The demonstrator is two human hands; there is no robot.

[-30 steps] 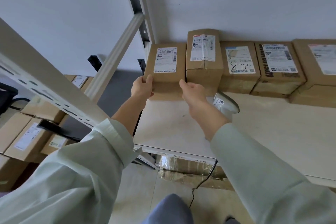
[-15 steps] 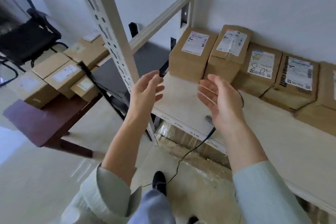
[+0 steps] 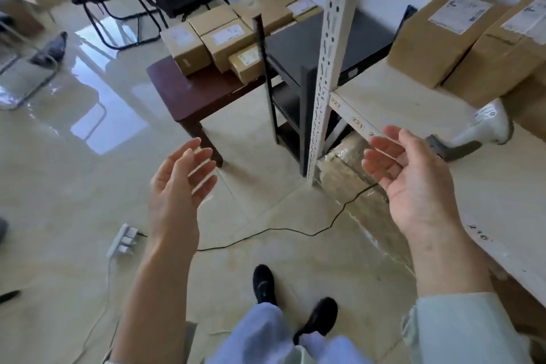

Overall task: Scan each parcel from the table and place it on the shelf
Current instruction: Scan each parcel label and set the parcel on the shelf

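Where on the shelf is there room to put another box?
The shelf board is bare along its front, between the white post, the parcels standing at the back and the scanner. More bare board runs nearer, past the scanner, beside the right hand. The back row is crowded. Both hands, including the left hand, are empty.

2 hands [image 3: 180, 183] [image 3: 413, 177] empty, palms facing

Parcels [image 3: 224, 38] crowd the table [image 3: 189, 91] at eleven o'clock. Toward two o'clock, two boxes [image 3: 461, 38] sit side by side at the back of the shelf [image 3: 399, 103], the scanner [image 3: 484, 127] before them, seemingly lying on the board.
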